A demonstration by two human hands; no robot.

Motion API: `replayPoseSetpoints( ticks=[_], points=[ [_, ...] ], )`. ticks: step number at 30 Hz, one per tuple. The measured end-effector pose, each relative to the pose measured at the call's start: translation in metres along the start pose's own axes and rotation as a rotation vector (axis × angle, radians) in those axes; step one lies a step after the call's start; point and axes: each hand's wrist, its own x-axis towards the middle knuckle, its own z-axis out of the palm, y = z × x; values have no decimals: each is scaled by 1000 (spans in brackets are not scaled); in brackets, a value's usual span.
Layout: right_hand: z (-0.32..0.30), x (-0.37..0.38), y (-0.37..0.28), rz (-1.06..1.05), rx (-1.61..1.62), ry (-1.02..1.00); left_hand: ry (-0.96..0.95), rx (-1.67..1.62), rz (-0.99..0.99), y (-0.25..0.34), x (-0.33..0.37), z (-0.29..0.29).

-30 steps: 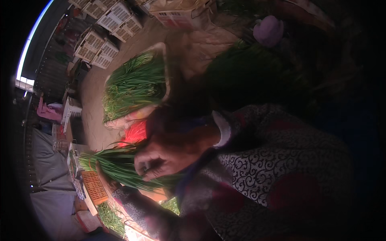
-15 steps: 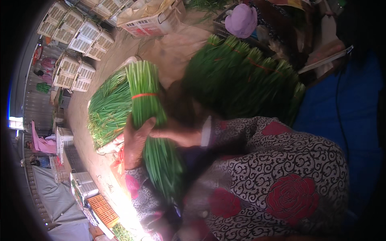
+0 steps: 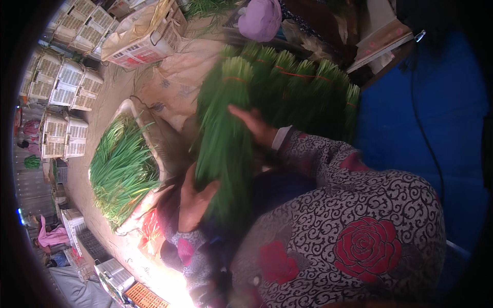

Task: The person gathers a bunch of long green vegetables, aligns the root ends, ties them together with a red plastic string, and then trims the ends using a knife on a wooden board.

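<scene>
A tied bundle of long green chives [image 3: 223,133] is between my hands, its pale cut ends up and a red-orange band near the top. My left hand [image 3: 194,201] grips the lower leafy part, thumb and fingers around it. My right hand [image 3: 254,124] is closed against the upper right side; some of its fingers are hidden behind the leaves. Just beyond, several more banded bundles [image 3: 303,97] stand packed in a row, and the held bundle overlaps their left end. Motion blurs its leaves. To the left, loose chives [image 3: 123,164] lie in a heap on a pale sack.
A large white basket [image 3: 146,43] with a liner stands at the far left, near stacked pale crates [image 3: 61,77]. Another person in a lilac hat [image 3: 260,20] is beyond the row. Blue sheeting [image 3: 411,128] with a dark cable covers the right. An orange crate [image 3: 146,296] sits lower left.
The bundle has moved right, from over the loose heap to the standing bundles. My right hand has gone up its right side; my left hand is lower on the leaves. The view has shifted.
</scene>
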Motion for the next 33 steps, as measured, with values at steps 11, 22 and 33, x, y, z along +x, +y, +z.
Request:
replayPoseSetpoints(
  ticks=[11, 22, 33],
  points=[
    [-209, 123, -42, -524, -576, 719, 219, -136, -109, -20, -47, -15],
    [-362, 142, -41, -267, -675, 578, 230, -78, 31, -42, -85, -7],
    [-141, 44, 41, 374, -2391, -381, 333, -160, 175, -27, -226, -34]
  ],
)
